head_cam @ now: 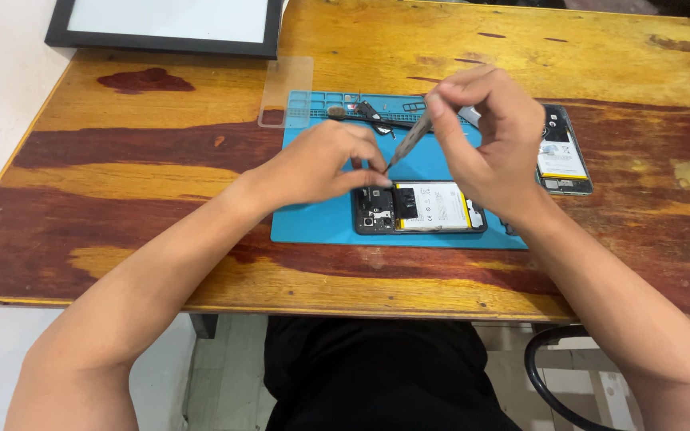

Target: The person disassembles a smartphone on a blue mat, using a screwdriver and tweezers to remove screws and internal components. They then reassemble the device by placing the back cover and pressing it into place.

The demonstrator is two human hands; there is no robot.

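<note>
Hidden: my right hand covers the right end of the opened black phone with its white battery.
Phone: flat on the blue rubber mat.
Right grip: pinching a slim grey screwdriver, tip by the phone's top edge.
Left hand: fingertips pressed together at the phone's edge; I cannot tell what they hold.
Second opened phone: partly hidden behind my right hand.

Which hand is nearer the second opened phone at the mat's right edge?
Right. The right hand holds a screwdriver just left of that second phone, partly overlapping it in view. The left hand is farther left, fingertips on the opened phone on the blue mat.
</note>
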